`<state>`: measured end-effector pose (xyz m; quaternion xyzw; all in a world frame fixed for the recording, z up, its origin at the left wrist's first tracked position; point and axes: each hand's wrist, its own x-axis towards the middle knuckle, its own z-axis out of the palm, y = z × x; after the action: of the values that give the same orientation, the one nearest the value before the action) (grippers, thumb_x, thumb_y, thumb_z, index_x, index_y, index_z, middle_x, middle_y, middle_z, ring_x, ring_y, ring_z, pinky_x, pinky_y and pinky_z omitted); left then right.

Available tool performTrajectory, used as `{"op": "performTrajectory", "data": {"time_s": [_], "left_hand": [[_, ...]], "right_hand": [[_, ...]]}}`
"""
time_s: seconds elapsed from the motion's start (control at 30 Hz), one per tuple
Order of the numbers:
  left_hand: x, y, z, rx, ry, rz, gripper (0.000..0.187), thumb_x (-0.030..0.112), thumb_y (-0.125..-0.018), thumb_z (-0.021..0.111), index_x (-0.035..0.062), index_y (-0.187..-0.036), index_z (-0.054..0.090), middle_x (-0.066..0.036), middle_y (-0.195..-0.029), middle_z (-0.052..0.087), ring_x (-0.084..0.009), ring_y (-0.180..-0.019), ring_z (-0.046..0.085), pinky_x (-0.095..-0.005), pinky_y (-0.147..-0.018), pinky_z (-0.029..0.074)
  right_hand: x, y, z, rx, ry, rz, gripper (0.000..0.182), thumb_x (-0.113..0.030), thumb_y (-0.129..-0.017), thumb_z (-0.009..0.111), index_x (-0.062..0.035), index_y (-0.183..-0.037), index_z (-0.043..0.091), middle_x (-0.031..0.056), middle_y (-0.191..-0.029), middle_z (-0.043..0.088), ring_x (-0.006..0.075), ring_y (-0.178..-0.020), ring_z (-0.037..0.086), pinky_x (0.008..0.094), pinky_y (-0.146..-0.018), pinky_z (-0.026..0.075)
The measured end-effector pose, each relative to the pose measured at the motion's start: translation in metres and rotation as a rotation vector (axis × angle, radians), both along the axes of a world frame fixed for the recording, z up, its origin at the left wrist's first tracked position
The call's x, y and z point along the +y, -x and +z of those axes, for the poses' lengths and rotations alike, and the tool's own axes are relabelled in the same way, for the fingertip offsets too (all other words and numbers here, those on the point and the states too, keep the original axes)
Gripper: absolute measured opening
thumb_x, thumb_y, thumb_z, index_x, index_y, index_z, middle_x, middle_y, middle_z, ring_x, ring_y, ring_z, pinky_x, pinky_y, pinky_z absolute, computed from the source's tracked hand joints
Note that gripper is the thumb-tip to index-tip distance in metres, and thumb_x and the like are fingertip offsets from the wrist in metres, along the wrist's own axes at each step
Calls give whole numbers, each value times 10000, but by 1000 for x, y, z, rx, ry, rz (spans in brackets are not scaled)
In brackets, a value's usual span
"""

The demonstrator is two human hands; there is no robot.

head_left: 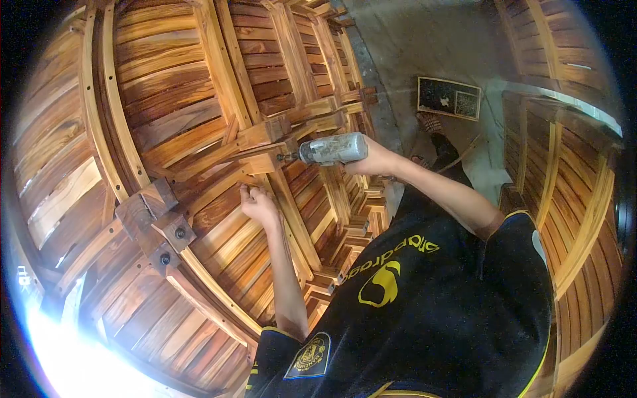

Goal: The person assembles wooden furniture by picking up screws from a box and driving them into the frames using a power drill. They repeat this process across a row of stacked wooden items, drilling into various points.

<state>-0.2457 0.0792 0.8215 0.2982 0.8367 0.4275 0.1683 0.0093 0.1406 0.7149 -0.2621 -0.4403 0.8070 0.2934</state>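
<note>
Our black shirt [424, 305] fills the lower view. Beyond it, our right hand [375, 160] wraps fully around a grey power drill [332, 148], its bit against a wooden block [265, 161] on the slatted frame [179, 119]. Our left hand [259, 204] presses curled fingers on a rail just below the block.

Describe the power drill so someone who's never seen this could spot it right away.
Start at the big curved slatted wooden structure filling the left side. Near its middle, a wooden block sits on a rib; just right of it is the dusty grey power drill, held in the right hand. It is the only grey metal-looking thing among brown wood.
</note>
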Motion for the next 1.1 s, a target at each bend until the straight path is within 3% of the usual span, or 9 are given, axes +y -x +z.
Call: {"op": "performTrajectory", "data": {"time_s": [0.27, 0.6, 0.7, 0.77, 1.1], "left_hand": [[1, -4, 4, -16, 19, 10, 345, -19, -875, 352, -32, -1188, 495, 18, -676, 452, -55, -535, 397, -215, -452, 308], [2, -3, 1, -55, -43, 8, 319, -13, -882, 346, -40, -1162, 497, 17, -668, 423, -57, -521, 370, -225, -436, 276], [4, -5, 0, -66, -60, 34, 309, -9, -886, 344, -41, -1152, 499, 22, -664, 414, -55, -508, 354, -227, -430, 266], [4, -3, -2, -54, -46, 51, 296, -2, -897, 347, -39, -1147, 500, 26, -668, 415, -48, -497, 342, -223, -425, 258], [5, -8, -2, -62, -78, 44, 276, 6, -917, 348, -25, -1154, 485, 53, -629, 394, -36, -466, 306, -225, -409, 240]], "right_hand": [[0, -1, 5, 53, 17, -51, 391, -21, -661, 667, -12, -1046, 601, 30, -923, 652, 105, -843, 572, 273, -791, 475], [-2, 5, -1, 69, 45, -63, 417, -13, -651, 661, -6, -1063, 596, 33, -932, 655, 106, -849, 576, 274, -794, 476], [2, 2, 4, 64, 55, -38, 420, -12, -650, 655, -4, -1065, 593, 36, -921, 653, 109, -840, 574, 276, -786, 477], [5, -3, 11, 64, 26, -65, 350, 5, -671, 642, 11, -1015, 578, 36, -850, 627, 100, -782, 544, 267, -713, 463], [3, 1, 8, 65, 32, -58, 320, -3, -680, 645, 12, -990, 569, 34, -811, 606, 101, -752, 532, 272, -682, 456]]}}
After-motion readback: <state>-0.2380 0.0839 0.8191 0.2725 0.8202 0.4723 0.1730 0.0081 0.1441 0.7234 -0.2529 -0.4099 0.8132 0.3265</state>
